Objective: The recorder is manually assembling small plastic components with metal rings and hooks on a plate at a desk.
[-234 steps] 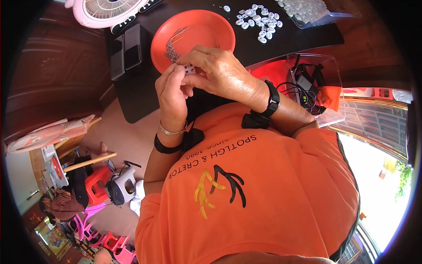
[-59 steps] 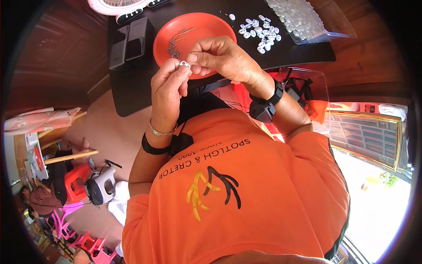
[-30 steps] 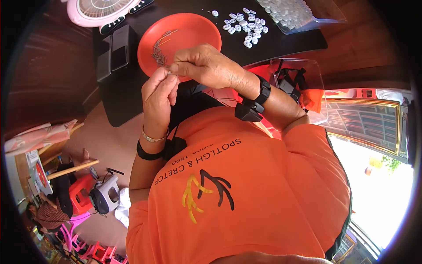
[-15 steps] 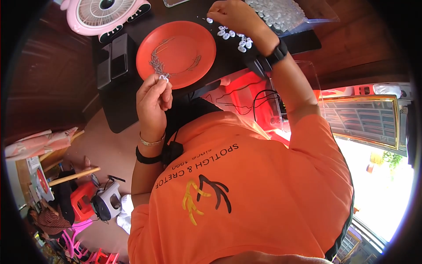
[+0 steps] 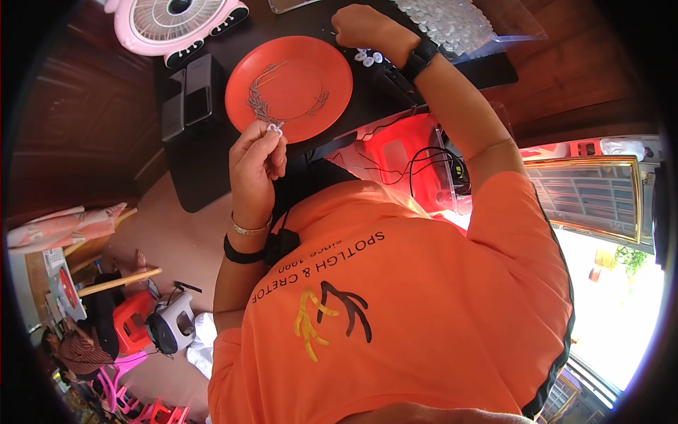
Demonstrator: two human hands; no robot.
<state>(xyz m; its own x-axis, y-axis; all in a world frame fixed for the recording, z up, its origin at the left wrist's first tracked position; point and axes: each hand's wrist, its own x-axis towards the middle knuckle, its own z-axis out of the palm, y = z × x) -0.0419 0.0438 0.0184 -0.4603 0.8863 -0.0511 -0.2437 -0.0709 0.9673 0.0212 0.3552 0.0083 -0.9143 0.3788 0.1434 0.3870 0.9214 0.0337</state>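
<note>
My left hand (image 5: 259,155) is closed in a pinch at the near rim of an orange-red plate (image 5: 311,78). Between its fingertips is a small white plastic clip (image 5: 274,129). Thin grey nails (image 5: 260,106) lie in a curved band on the plate's left side, with a smaller group (image 5: 319,103) on its right. Over the dark table, my right hand (image 5: 367,32) has its fingers curled downward; whatever they hold is hidden. Several loose white clips (image 5: 369,57) lie just below that hand, partly covered by the wrist.
A clear bag (image 5: 452,28) full of white pieces sits at the far right of the dark table (image 5: 198,162). Two phone-like boxes (image 5: 187,95) are left of the plate, and a pink fan (image 5: 176,25) stands behind them. Below the table's edge are a red container (image 5: 402,155) and black cables.
My right hand has shifted slightly down and left, and the white clip seen at its fingertips is now out of sight. My left hand keeps its pinch, slightly farther right in view.
</note>
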